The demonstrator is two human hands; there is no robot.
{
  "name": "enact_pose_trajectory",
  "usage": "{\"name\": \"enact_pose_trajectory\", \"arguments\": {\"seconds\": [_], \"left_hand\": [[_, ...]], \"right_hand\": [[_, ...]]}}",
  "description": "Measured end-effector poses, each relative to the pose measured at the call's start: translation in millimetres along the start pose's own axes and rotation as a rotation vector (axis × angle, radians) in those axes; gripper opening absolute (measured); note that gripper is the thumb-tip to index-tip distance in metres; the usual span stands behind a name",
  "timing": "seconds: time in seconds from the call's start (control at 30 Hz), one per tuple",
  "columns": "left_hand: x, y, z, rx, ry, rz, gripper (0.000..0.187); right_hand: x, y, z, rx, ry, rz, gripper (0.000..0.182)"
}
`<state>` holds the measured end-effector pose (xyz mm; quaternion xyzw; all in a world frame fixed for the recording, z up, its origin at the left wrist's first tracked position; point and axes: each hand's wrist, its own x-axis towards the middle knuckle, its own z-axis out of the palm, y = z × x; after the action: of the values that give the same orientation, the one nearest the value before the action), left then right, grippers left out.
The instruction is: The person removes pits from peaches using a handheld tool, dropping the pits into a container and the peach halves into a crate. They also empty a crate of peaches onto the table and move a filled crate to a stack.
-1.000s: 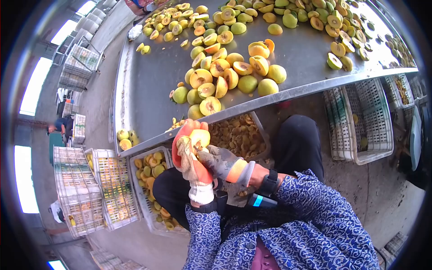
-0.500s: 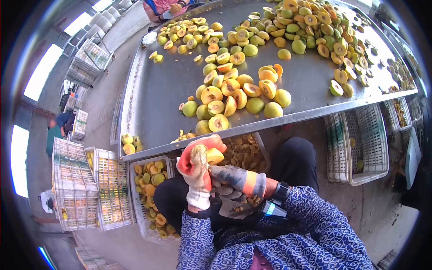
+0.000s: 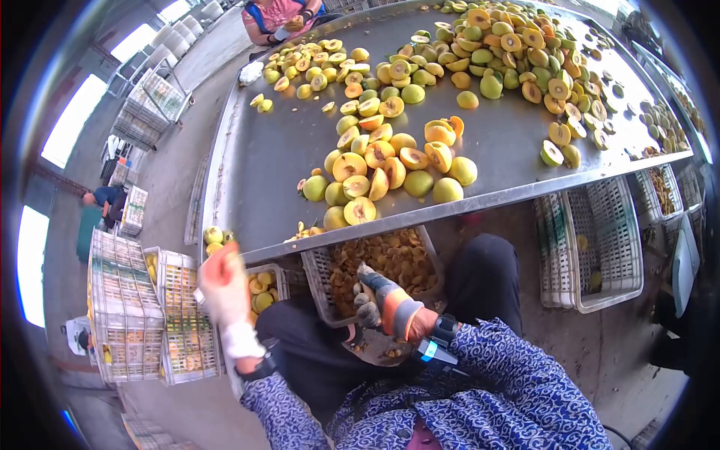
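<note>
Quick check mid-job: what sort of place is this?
Probably a fruit-processing shed: halved fruit lies heaped on a broad metal table, slatted plastic crates holding fruit stand beside it, and another crate below its near edge holds cut pieces.

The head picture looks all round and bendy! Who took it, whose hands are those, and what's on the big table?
A camera worn on a person's head, looking forward and down. There's no robot: those are the person's own gloved hands. The left hand, blurry, is by the table's near left corner. The right hand is near a crate of small pieces. On the metal table lie yellow-green fruits, many cut in half. I can't tell whether either hand holds anything.
</note>
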<state>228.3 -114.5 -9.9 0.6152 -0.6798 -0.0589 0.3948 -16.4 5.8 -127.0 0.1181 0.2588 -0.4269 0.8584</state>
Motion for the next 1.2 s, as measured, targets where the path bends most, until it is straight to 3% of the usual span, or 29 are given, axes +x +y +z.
{"name": "enact_pose_trajectory", "arguments": {"seconds": [0.1,0.17,0.23,0.27,0.37,0.5,0.53,0.57,0.63,0.7,0.83,0.87,0.9,0.93,1.03,1.07,1.2], "left_hand": [[-4,59,103,-0.032,-0.182,0.284,0.019],[-7,101,144,0.259,-0.401,0.236,0.031],[-4,106,177,0.409,-0.598,0.319,0.049],[-7,107,184,0.496,-0.600,0.335,0.057],[1,106,186,0.380,-0.663,0.303,0.056],[8,50,188,-0.354,-0.579,0.019,0.051],[1,65,161,-0.735,-0.590,-0.106,0.056],[-12,85,135,-0.775,-0.534,-0.100,0.058],[-37,90,118,-0.952,-0.606,-0.060,0.054],[-56,106,100,-0.782,-0.709,-0.028,0.049],[-74,93,96,-1.339,-0.793,-0.626,0.027],[-80,80,106,-1.313,-0.760,-0.623,0.017],[-84,77,108,-1.245,-0.718,-0.614,0.017],[-87,81,109,-1.176,-0.678,-0.605,0.017],[-84,91,109,-1.191,-0.521,-0.617,0.028],[-86,97,107,-1.259,-0.454,-0.664,0.031],[-88,83,114,-1.426,-0.398,-0.734,0.040]], "right_hand": [[-4,-7,5,-0.024,0.009,-0.061,0.044],[1,-5,0,-0.008,0.045,-0.113,0.039],[-2,-6,4,0.001,0.092,-0.185,0.037],[-5,-8,-1,-0.058,0.074,-0.145,0.033],[-18,-9,20,-0.030,0.245,-0.286,0.039],[-19,-36,9,-0.319,0.377,-0.594,0.037],[-22,-43,11,-0.356,0.372,-0.673,0.030],[-20,-45,13,-0.364,0.342,-0.723,0.030],[-5,-43,14,-0.390,0.277,-0.815,0.031],[2,-37,13,-0.470,0.178,-0.876,0.041],[-6,-27,12,-0.611,0.055,-0.878,0.044],[-1,-26,9,-0.682,0.073,-0.891,0.043],[2,-28,9,-0.755,0.090,-0.907,0.043],[-26,-34,30,-0.878,0.244,-0.773,0.041],[-8,-36,25,-0.724,0.334,-0.892,0.036],[-9,-28,19,-0.694,0.150,-1.061,0.031],[-9,-4,3,-1.299,0.194,-1.070,0.033]]}}
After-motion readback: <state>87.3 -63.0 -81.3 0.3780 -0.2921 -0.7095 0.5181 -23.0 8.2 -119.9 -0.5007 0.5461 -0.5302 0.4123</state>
